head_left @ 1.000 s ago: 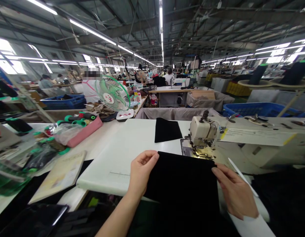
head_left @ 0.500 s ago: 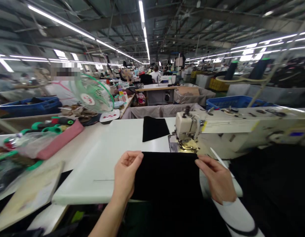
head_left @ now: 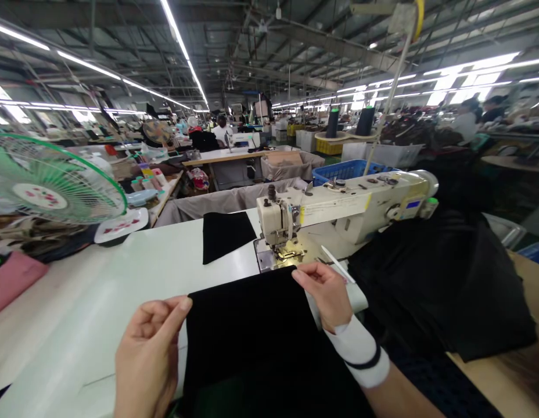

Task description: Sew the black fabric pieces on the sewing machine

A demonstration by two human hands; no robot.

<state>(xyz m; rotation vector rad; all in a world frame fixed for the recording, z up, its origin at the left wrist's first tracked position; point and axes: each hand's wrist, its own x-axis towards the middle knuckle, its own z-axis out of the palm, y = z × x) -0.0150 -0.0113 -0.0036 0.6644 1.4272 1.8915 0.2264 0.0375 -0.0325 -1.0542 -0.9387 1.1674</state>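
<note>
A black fabric panel (head_left: pixel 252 325) is stretched between my two hands at its far corners. My left hand (head_left: pixel 150 348) pinches the left corner between thumb and fingers. At the right corner, my right hand (head_left: pixel 324 290) pinches the cloth just in front of the sewing machine (head_left: pixel 276 220); a white wristband with a dark stripe (head_left: pixel 360 351) circles that wrist. The panel's lower part hangs toward me and fades into dark shadow. A smaller black fabric piece (head_left: pixel 228 235) lies flat on the white table (head_left: pixel 165 255), left of the machine's needle area. Beside my right hand lies a thin white pen-like tool (head_left: pixel 337 264).
A heap of black fabric (head_left: pixel 448 278) lies to the right of the machine. On the left stand a green fan (head_left: pixel 47 180) and a pink fabric roll (head_left: pixel 17 278). Behind the machine are a blue crate (head_left: pixel 348 169) and two dark thread cones (head_left: pixel 365 122).
The view has turned to the right, bringing the whole machine and black heap into sight. Both hands still hold the panel's corners; its top edge now slants, left corner lower and nearer.
</note>
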